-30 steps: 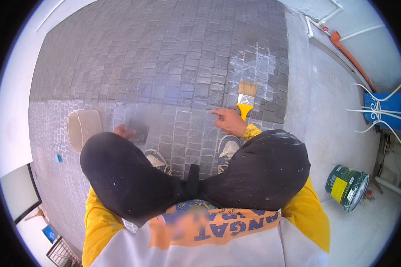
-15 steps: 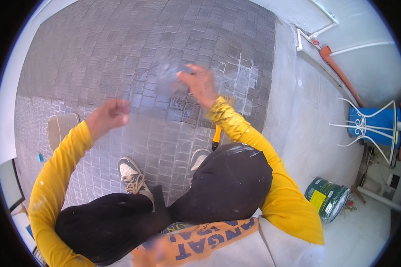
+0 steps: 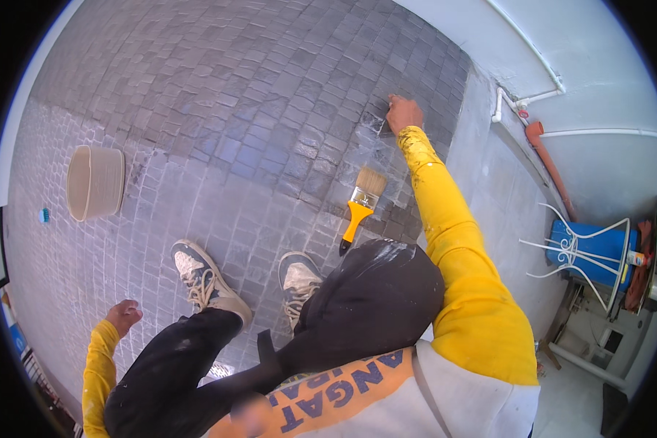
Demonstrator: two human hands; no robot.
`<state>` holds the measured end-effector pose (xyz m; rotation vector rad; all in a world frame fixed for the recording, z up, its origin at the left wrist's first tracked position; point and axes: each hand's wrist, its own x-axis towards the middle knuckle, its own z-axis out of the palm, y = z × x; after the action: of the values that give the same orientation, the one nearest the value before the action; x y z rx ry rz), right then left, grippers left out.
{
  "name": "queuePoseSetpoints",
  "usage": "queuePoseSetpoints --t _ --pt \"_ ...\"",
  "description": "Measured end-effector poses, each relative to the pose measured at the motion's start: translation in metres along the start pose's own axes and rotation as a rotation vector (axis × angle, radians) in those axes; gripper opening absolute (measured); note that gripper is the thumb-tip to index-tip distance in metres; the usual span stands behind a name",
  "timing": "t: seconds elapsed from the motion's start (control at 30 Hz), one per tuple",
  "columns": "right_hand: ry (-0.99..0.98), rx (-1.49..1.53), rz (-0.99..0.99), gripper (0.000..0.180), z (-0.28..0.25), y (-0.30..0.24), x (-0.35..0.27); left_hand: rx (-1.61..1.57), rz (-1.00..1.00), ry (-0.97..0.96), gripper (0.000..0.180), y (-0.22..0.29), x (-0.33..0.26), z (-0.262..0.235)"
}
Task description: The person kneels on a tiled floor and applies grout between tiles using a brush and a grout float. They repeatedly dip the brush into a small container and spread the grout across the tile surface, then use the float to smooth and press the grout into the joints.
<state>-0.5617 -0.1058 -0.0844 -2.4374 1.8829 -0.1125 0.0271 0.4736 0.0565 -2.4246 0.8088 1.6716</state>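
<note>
My right hand (image 3: 405,114) reaches far out over the stone-patterned paving (image 3: 219,95), at its right part. Its fingers are curled down by a shiny, whitish patch (image 3: 365,139) of pavers; whatever is in them is hidden. A wide paintbrush (image 3: 358,207) with a yellow handle, black tip and pale bristles lies on the ground in front of my right knee. Low at the left, beside my left leg, my left hand (image 3: 125,317) hangs with bent fingers closed together. A small whitish spot shows at its fingertips, too small to name.
A beige plastic tub (image 3: 95,182) stands at left, with a small blue brush-like thing (image 3: 44,215) beyond it. My shoes (image 3: 203,276) are on the paving. At right are an orange pipe (image 3: 551,168), white wall pipes (image 3: 533,95), a white metal frame (image 3: 584,252) and a blue container (image 3: 562,241).
My right hand has moved away to the far right, out of a blurred, see-through shape. My left hand has dropped back toward my left side. The paintbrush now shows whole.
</note>
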Motion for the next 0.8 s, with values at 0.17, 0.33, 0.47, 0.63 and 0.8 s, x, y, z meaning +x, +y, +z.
queuePoseSetpoints --t 0.17,0.33,0.47,0.63,0.8 --pt "0.036 -0.142 -0.153 0.041 0.03 -0.007 0.016 0.184 -0.046 -0.027 0.048 -0.028 0.012 0.008" --pt "0.06 -0.21 -0.168 0.043 0.036 -0.004 0.018 0.144 -0.005 0.162 0.043 -0.04 0.023 -0.013" --pt "0.08 -0.215 -0.192 0.036 0.035 -0.003 0.016 0.141 0.029 0.115 0.044 -0.031 0.034 -0.018" --pt "0.09 -0.202 -0.193 0.029 0.035 -0.008 0.019 0.158 0.067 0.071 0.044 -0.008 0.047 -0.03" --pt "-0.013 -0.219 -0.125 0.03 0.026 -0.012 0.027 0.12 0.05 0.117 0.043 0.015 0.05 -0.039"
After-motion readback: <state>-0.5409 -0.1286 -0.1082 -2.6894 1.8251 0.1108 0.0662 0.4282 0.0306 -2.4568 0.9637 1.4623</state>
